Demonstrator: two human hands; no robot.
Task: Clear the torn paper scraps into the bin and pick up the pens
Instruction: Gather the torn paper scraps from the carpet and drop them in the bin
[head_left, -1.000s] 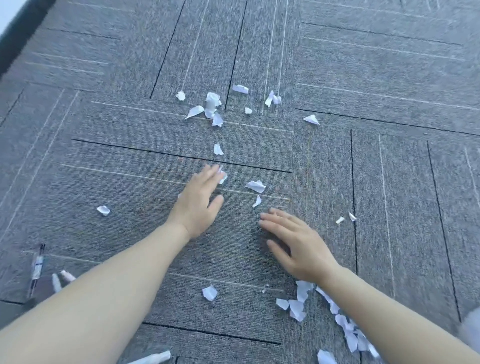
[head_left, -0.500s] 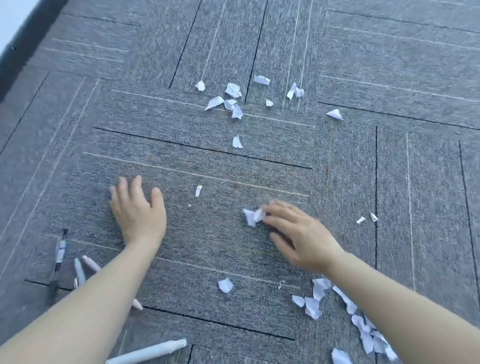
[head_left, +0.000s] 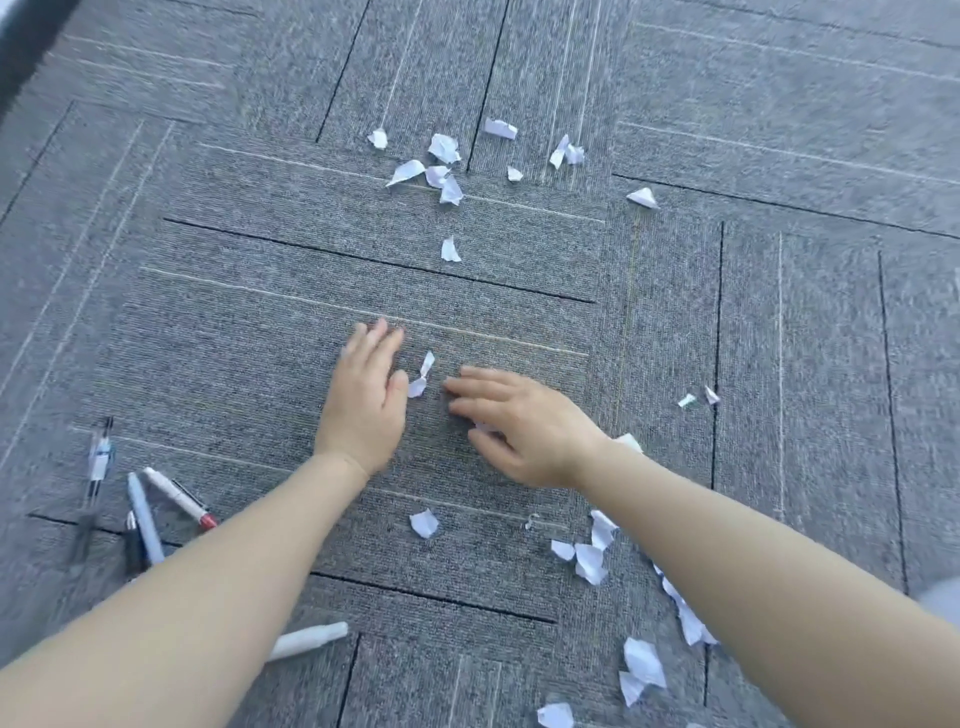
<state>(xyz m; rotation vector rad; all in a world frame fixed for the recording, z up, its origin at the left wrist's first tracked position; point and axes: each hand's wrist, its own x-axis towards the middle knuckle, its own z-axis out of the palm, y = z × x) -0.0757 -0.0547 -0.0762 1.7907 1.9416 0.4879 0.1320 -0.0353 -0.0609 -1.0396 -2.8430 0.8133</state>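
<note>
The head view looks down on grey carpet tiles (head_left: 260, 338), and the task looks barely begun: no bin is in sight, and torn paper scraps lie in three loose groups. A far cluster of scraps (head_left: 441, 166) sits well beyond the hands, a single scrap (head_left: 450, 249) lies between that cluster and the hands, and a near trail of scraps (head_left: 592, 558) runs along under the right forearm toward the bottom edge. Two tiny bits (head_left: 698, 397) lie off to the right. The left hand (head_left: 363, 400) rests flat and spread on the carpet, holding nothing, its thumb touching a small twisted scrap (head_left: 422, 376) that stands between the two hands. The right hand (head_left: 519, 426) is loosely curled with a white fragment (head_left: 485, 427) showing under the fingers; whether it is gripped or merely covered I cannot tell. The pens are untouched at lower left: a clear-barrelled pen (head_left: 98, 462) lies nearly straight away from the person, a grey-blue pen (head_left: 143, 519) leans slightly left of that, and a white pen with a red end (head_left: 179, 496) runs diagonally, red end nearest. A white marker (head_left: 309, 639) lies close to crosswise beneath the left forearm. Everything appears left to gather.
</note>
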